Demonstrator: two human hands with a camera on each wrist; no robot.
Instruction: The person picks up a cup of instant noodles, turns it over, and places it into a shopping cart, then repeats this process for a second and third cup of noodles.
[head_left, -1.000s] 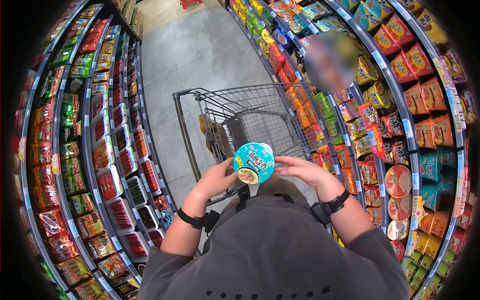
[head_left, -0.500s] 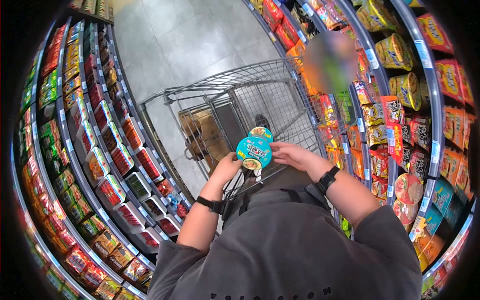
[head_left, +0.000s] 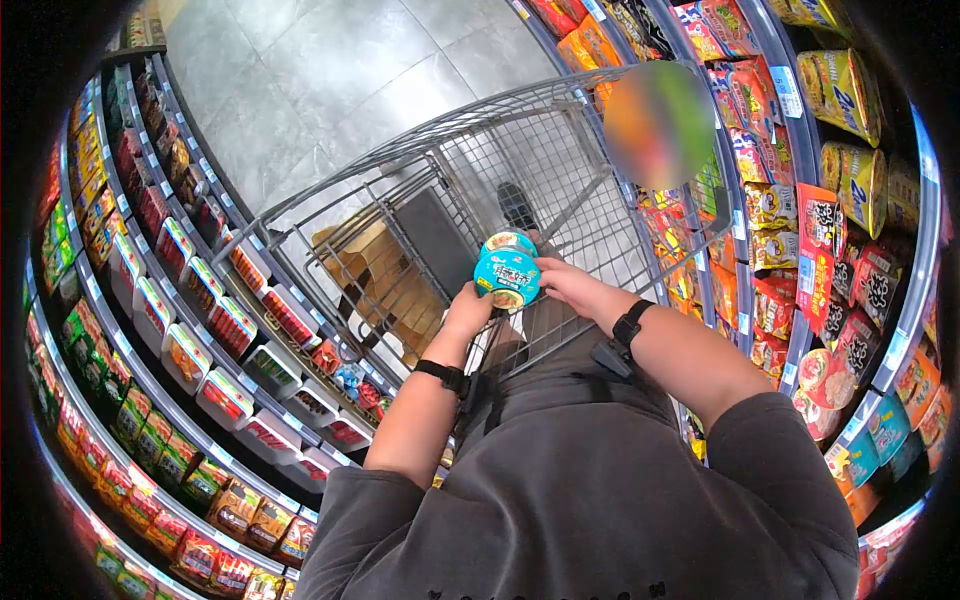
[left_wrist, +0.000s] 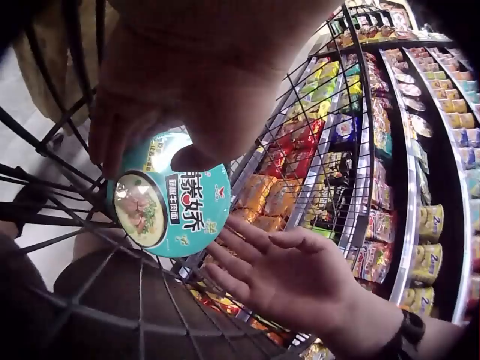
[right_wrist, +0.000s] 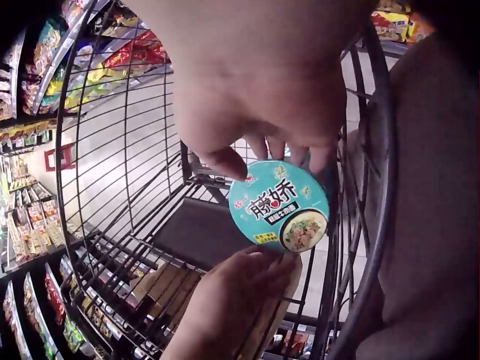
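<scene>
A teal instant noodle tub (head_left: 507, 277), its round lid printed with a bowl of noodles, is held over the shopping cart (head_left: 440, 150) close in front of the person. Just beyond the lid, in the head view, a further teal part with a food picture shows. The left hand (head_left: 470, 310) grips the tub's left side, thumb at the lid (left_wrist: 176, 202). On the opposite side the right hand (head_left: 575, 288) has its fingers stretched out, fingertips right at the tub's edge. Its palm (left_wrist: 296, 281) faces up and open in the left wrist view.
Inside the wire cart are a dark panel (head_left: 428, 222) and a brown cardboard-like piece (head_left: 362, 275). Shelves of noodle packs (head_left: 770, 230) line the right. More shelves, with white trays (head_left: 190, 350) and snack packets, stand left. Grey floor tiles (head_left: 320, 80) lie ahead.
The head view has tilted and turned, so the cart looks larger and closer. Both hands stay at the tub, now over the cart's near end; its lid appears smaller.
</scene>
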